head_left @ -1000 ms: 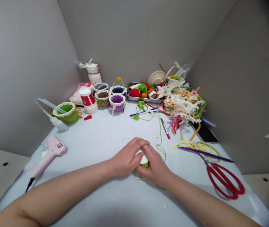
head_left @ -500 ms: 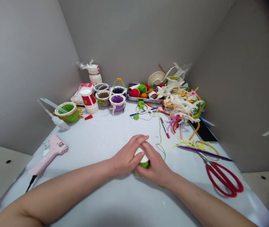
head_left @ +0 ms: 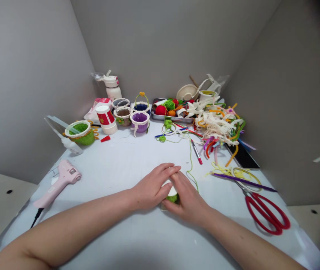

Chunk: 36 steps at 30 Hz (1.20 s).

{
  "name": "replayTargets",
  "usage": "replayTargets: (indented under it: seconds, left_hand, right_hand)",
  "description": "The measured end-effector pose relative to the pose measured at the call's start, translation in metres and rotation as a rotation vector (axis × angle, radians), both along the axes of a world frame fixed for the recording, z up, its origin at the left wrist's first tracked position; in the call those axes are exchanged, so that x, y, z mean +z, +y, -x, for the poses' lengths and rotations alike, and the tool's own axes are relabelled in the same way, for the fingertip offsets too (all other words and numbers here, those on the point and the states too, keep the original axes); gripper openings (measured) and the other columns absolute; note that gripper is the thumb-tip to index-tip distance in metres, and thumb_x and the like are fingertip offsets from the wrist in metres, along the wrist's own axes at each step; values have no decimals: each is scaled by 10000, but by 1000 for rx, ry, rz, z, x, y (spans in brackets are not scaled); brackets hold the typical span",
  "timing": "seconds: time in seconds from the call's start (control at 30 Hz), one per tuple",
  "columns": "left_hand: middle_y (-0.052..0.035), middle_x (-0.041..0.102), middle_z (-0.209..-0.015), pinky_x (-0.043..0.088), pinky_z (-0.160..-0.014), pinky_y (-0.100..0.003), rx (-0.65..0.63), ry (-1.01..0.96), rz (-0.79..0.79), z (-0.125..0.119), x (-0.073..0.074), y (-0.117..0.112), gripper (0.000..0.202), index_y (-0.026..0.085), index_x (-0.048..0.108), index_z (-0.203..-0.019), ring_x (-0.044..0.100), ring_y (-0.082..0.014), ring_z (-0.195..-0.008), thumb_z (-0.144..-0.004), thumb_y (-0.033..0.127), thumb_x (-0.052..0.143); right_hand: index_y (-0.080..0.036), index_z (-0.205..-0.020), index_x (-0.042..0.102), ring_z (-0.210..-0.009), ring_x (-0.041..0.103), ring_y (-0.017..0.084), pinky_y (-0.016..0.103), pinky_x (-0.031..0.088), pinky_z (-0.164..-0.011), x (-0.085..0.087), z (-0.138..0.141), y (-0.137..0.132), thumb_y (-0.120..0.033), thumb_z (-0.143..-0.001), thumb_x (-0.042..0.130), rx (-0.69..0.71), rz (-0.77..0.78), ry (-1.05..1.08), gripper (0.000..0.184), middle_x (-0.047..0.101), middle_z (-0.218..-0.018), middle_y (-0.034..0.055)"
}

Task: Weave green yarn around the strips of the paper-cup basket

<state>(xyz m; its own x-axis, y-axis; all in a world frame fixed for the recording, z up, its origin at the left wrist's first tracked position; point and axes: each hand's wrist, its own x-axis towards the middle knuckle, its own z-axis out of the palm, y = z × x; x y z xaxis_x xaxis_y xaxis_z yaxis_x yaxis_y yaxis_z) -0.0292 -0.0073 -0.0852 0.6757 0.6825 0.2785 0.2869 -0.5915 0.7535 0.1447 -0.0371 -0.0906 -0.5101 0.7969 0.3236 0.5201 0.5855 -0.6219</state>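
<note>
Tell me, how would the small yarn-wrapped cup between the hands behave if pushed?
The small cup looks little, so it is probably light; it may slide or tip on the smooth table. The green yarn strand leading to it is curved and slack, so it is likely floppy and apt to drag behind.

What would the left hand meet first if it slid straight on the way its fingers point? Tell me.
The left hand, holding the yarn-wrapped cup, would probably meet the loose green yarn strand first, then the red pen; depth is hard to judge.
</note>
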Motion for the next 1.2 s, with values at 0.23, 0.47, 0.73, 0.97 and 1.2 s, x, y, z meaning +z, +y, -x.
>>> replayTargets:
  seconds: [0.23,0.47,0.73,0.97,1.2]
  left_hand:
    - [-128,387,-1402,310,-1106,-468,-9,-2,-6,0,2,0,513,213,319,-1412,358,-231,-1308,-905,219,396]
    - [-128,413,-1378,320,-1098,-462,-14,-13,-2,-1,3,1,509,208,331,-1399,384,-232,-1286,-894,203,403]
    - [-122,435,-1356,330,-1088,-466,-23,-21,-10,-1,3,1,515,211,322,-1393,400,-229,-1268,-885,186,400]
    - [-126,436,-1359,335,-1080,-476,-16,-12,0,-1,4,1,507,214,327,-1388,403,-238,-1266,-887,197,399]
    - [-125,442,-1350,337,-1080,-469,-21,-11,-4,-1,3,1,506,206,329,-1385,409,-233,-1258,-884,192,402]
  right_hand:
    - [-176,-1210,424,-1103,503,284,456,444,-908,-1,-1,0,-233,-757,639,-9,4,-14,505,554,-1147,119]
    - [-185,-1205,417,-1094,509,289,464,450,-896,0,0,0,-218,-753,635,-3,1,-10,503,554,-1136,117]
    - [-190,-1209,421,-1111,505,295,474,449,-905,0,0,1,-224,-747,640,-8,16,-21,512,554,-1148,121]
    - [-184,-1187,435,-1090,513,286,460,449,-904,0,-1,0,-235,-749,639,-13,19,-23,486,561,-1125,116]
    - [-183,-1185,434,-1084,515,287,468,451,-904,0,0,0,-236,-750,640,-14,22,-30,484,560,-1120,119]
